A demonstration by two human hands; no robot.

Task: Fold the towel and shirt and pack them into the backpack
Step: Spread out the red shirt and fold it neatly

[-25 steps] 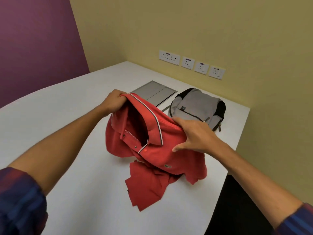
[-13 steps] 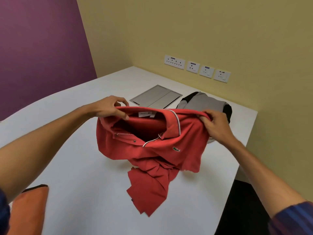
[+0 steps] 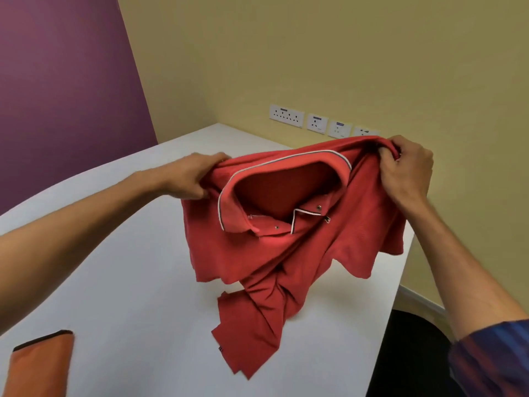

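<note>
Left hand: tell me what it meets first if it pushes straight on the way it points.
The left hand points rightward along the red polo shirt it grips, so more shirt comes first; depth beyond is unclear.

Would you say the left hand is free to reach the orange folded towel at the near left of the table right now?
Probably not yet: the left hand grips the red polo shirt's shoulder. The orange folded towel lies unobstructed on the white table, so releasing would free it.

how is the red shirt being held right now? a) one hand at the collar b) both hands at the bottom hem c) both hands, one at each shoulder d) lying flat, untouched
c: the left hand and right hand each grip a shoulder of the red shirt, whose hem trails on the table.
</note>
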